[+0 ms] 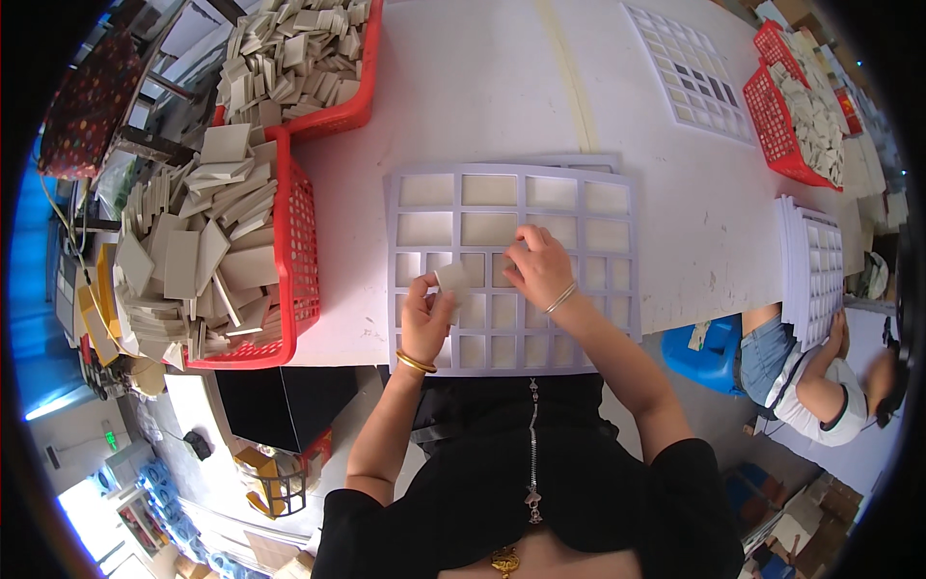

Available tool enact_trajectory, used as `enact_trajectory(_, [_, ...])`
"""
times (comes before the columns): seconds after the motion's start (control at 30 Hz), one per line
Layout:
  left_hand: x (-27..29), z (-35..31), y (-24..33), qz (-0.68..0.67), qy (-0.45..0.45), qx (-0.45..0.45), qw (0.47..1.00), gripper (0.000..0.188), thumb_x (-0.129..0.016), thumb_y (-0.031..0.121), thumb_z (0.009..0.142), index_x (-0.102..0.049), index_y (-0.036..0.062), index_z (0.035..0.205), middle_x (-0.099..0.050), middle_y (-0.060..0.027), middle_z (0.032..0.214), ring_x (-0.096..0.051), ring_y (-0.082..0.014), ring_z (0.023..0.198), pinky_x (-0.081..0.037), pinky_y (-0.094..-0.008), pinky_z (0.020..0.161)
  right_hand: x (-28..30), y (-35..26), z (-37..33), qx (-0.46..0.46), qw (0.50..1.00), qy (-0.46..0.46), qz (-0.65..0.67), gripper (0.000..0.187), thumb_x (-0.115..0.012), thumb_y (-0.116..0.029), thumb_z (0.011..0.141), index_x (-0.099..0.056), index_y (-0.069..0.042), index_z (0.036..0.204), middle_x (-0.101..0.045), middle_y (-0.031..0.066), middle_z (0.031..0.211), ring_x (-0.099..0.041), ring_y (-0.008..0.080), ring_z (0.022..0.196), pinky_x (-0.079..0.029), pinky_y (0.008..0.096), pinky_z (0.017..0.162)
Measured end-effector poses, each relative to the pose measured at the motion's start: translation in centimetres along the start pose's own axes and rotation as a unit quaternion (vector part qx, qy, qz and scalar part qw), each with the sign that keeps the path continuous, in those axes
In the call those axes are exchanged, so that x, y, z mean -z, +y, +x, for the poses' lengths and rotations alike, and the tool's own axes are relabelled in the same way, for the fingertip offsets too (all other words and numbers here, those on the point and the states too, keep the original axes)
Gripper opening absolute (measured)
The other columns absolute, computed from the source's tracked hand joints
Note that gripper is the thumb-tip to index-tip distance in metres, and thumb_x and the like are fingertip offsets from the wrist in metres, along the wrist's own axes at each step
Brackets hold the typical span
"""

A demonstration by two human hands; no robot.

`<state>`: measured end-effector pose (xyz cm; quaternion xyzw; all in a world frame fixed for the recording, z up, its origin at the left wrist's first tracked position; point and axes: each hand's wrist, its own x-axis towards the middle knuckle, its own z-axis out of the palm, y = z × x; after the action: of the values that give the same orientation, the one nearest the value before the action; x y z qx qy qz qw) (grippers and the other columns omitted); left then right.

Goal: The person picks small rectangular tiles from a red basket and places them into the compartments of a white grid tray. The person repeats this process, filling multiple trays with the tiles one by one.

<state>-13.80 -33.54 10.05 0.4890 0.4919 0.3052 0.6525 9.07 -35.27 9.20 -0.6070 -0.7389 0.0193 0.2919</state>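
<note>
While the left hand (424, 323) gripped a small stack of pale square tiles (450, 281) between thumb and fingers, it hung just over the lower left part of the lavender grid frame (511, 174) that lay flat on the white tabletop (482, 87). Those tiles stood upright in the grasp, above the frame's small cells and apart from the tiles already seated. Just beside it, the right hand (538, 268) pressed its curled fingers down on a tile in the third row; it rested on the piece rather than clenching it. A slip looked possible here: the stack was pinched only at its edges, so a loosened thumb could have dropped tiles across the frame and knocked seated ones askew. Pressing on one side of a tile might also have tipped it out of its cell. To the left, two red baskets (301, 251) brimmed with loose tiles. Farther off lay another grid frame (694, 72), more red baskets (772, 106), and a stack of frames (810, 261) near another person's seat.
</note>
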Motion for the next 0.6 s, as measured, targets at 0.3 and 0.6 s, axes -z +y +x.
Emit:
enact_trajectory(0.3, [-2.2, -1.1, 0.4, 0.182, -0.046, -0.202, 0.961, 0.028, -0.068, 0.001, 0.078, -0.060, 0.0022, 0.104, -0.052, -0.0095, 0.104, -0.058, -0.0177, 0.077, -0.052, -0.0247, 0.058, 2.4, -4.3, -0.5, -0.227, 0.880, -0.123, 0.399, 0.025, -0.072, -0.017, 0.081, -0.061, -0.003, 0.098, -0.062, 0.0077, 0.082, -0.058, 0.0111, 0.064, -0.047, 0.0272, 0.057])
enact_trajectory(0.6, [-0.9, -0.7, -0.2, 0.391, 0.032, -0.273, 0.878, 0.022, -0.071, 0.011, 0.075, -0.063, 0.0072, 0.095, -0.064, -0.0040, 0.080, -0.060, -0.0205, 0.078, -0.046, -0.0339, 0.071, 3.0, -3.0, -3.5, -0.230, 0.910, -0.091, 0.332, 0.020, -0.068, -0.006, 0.081, -0.060, -0.003, 0.099, -0.065, 0.0056, 0.084, -0.061, 0.0107, 0.069, -0.049, 0.0253, 0.058])
